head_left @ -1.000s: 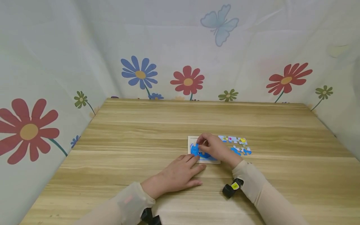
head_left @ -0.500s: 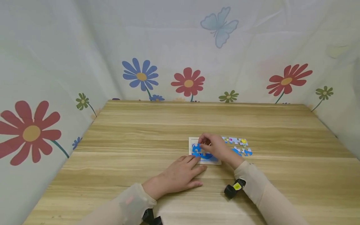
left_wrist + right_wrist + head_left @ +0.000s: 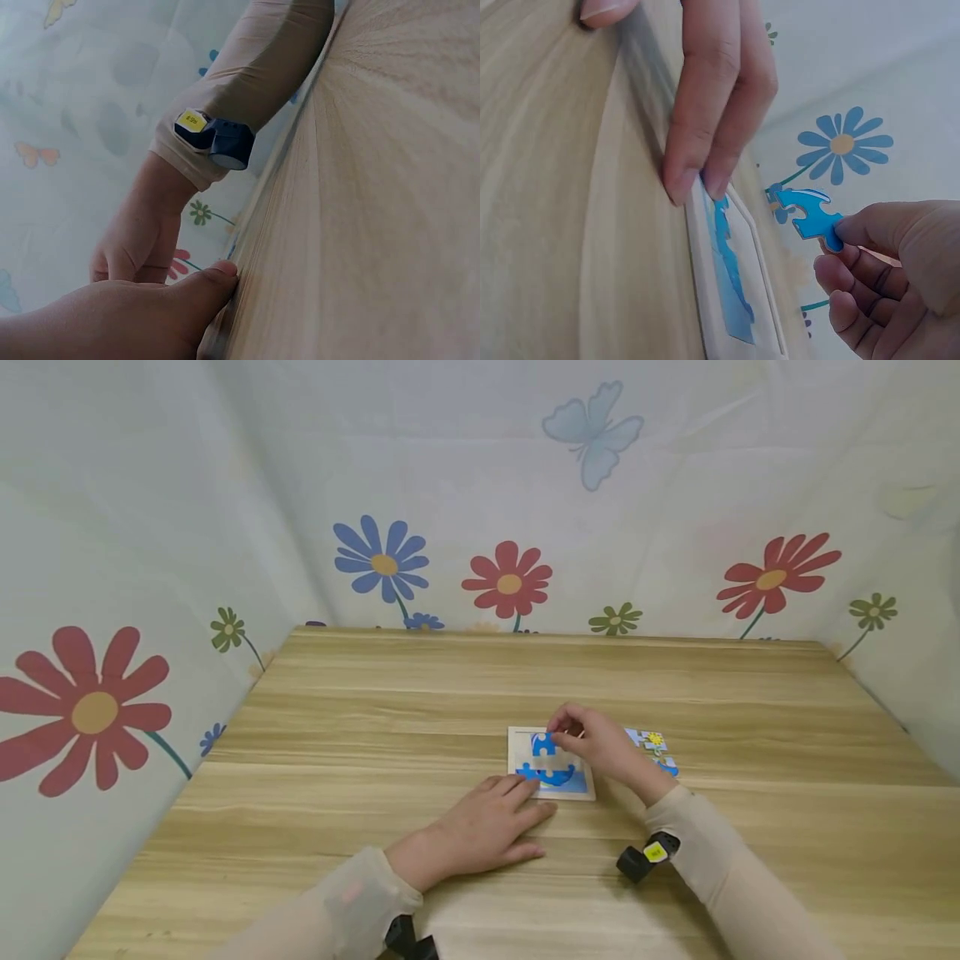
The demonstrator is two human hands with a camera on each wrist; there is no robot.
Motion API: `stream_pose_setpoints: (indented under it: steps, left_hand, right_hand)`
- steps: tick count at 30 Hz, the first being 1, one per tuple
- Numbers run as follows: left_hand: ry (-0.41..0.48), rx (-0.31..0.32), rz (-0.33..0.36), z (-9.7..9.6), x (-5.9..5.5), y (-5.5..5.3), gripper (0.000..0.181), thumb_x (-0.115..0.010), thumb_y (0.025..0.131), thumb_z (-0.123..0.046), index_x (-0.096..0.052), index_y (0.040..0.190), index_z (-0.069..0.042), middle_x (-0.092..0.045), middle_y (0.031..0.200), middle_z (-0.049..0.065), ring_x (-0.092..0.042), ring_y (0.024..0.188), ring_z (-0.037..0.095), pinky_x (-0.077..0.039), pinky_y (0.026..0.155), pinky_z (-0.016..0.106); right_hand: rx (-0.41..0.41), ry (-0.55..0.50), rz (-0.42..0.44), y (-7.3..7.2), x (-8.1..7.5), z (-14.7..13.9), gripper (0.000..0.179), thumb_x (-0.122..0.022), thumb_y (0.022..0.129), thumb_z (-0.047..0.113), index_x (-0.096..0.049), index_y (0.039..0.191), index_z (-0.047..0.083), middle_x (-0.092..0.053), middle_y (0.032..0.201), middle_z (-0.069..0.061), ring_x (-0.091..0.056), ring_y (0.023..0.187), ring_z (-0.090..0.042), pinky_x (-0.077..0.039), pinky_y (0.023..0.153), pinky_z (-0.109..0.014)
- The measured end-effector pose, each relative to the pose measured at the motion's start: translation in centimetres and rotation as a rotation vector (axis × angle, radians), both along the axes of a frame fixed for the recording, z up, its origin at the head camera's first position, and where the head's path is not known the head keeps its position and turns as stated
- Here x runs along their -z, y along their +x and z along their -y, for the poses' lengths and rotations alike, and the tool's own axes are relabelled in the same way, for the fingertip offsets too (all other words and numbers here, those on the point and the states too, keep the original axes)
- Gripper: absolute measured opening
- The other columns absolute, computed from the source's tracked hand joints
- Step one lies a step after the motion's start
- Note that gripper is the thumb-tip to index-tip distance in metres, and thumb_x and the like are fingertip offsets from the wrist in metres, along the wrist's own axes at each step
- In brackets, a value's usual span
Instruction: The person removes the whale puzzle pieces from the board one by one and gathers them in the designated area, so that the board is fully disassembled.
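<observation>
Between thumb and fingertips my right hand (image 3: 600,743) pinches a blue jigsaw piece (image 3: 814,217), lifted above the wooden puzzle frame (image 3: 590,797). Blue pieces (image 3: 555,775) lie joined along the frame's lower part, while its upper part shows bare board. My left hand (image 3: 480,827) lies with fingers extended, fingertips touching the near left edge of the frame; the right wrist view shows two fingers (image 3: 701,112) pressing on that edge. In the left wrist view, only the left thumb side (image 3: 150,315) appears, and the puzzle is hidden.
Loose jigsaw pieces (image 3: 654,740) lie on the wooden table (image 3: 375,693) right of the frame, partly covered by the right hand. A flower-printed curtain (image 3: 450,460) stands behind the table. Black wrist cameras (image 3: 637,862) hang at both wrists.
My right hand has lifted the blue piece off the lower left of the puzzle and moved right and slightly up. The left hand stays at the frame's edge.
</observation>
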State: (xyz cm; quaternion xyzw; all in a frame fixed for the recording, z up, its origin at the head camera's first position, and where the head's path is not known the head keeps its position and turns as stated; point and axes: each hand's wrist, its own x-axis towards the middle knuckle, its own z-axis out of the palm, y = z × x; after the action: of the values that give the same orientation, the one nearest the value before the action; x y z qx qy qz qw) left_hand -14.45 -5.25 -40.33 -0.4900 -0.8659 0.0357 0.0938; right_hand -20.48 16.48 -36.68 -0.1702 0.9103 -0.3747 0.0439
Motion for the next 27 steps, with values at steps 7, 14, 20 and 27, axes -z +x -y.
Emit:
stream_pose_setpoints:
  steps: [7,14,20,27]
  left_hand:
    - [0.000,-0.004,0.013,0.0,-0.1,0.0,0.055,-0.041,0.096,-0.058,-0.049,0.140,-0.025,-0.051,0.140,0.006,-0.047,0.130,0.025,-0.042,0.106,0.042]
    - [-0.001,-0.007,0.015,-0.1,-0.1,0.1,0.055,-0.041,0.097,-0.058,-0.049,0.140,-0.025,-0.051,0.140,0.006,-0.047,0.131,0.024,-0.042,0.107,0.041]
    - [-0.004,-0.011,0.015,-0.1,-0.2,0.1,0.055,-0.042,0.096,-0.058,-0.049,0.140,-0.025,-0.051,0.140,0.007,-0.047,0.131,0.024,-0.042,0.107,0.041]
    - [-0.006,-0.010,0.015,-0.1,-0.3,0.2,0.055,-0.041,0.096,-0.058,-0.048,0.140,-0.025,-0.051,0.140,0.006,-0.047,0.130,0.024,-0.042,0.107,0.041]
  right_hand:
    - [0.000,0.022,-0.018,0.0,-0.9,-0.9,0.007,-0.059,0.094,0.011,-0.063,0.099,0.007,-0.062,0.089,-0.006,-0.055,0.079,-0.016,-0.048,0.068,-0.026]
    - [-0.006,0.011,-0.055,0.3,-1.2,-1.8,0.006,-0.061,0.092,0.007,-0.063,0.098,0.005,-0.062,0.087,-0.008,-0.055,0.076,-0.015,-0.047,0.067,-0.024]
    - [-0.012,0.008,-0.064,0.5,-1.2,-2.5,0.006,-0.061,0.093,0.009,-0.063,0.097,0.005,-0.063,0.088,-0.007,-0.054,0.077,-0.014,-0.046,0.066,-0.023]
    - [-0.002,-0.002,-0.060,0.8,-1.0,-3.6,0.005,-0.061,0.093,0.007,-0.063,0.096,0.004,-0.061,0.086,-0.007,-0.052,0.075,-0.014,-0.046,0.064,-0.023]
